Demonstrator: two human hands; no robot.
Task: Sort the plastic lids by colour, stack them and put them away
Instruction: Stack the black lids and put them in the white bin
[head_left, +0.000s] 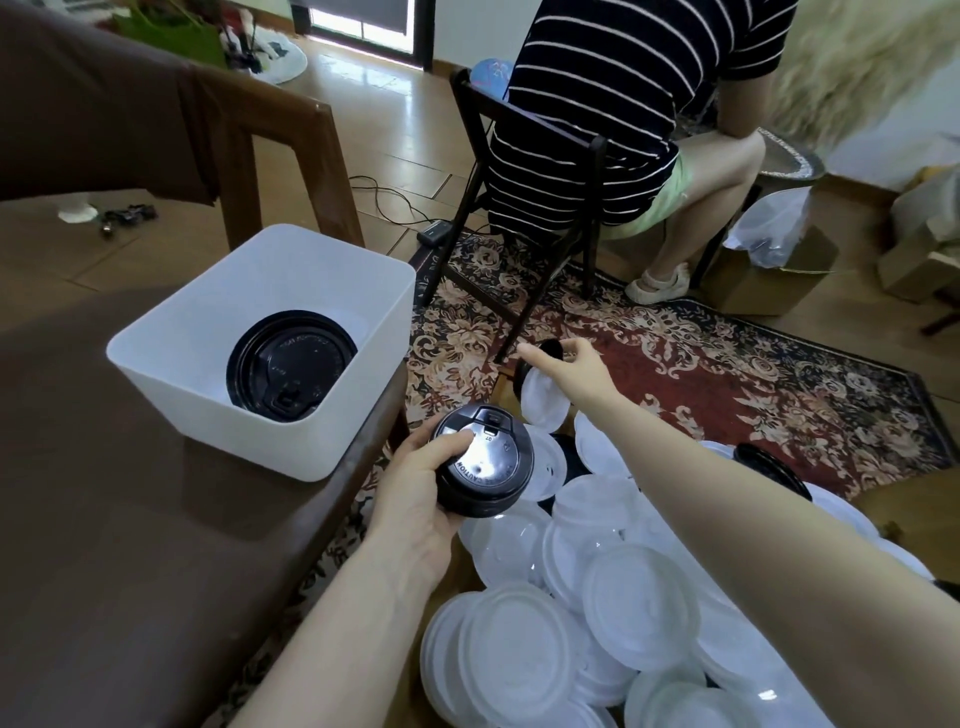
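Your left hand (415, 483) grips a stack of black lids (483, 462), thumb on top, just beside the white bin (218, 364) that already holds black lids (291, 364). Your right hand (566, 369) reaches out over the heap of white lids (639, 597), fingers spread around a lone black lid (548, 349); whether they grip it, you cannot tell.
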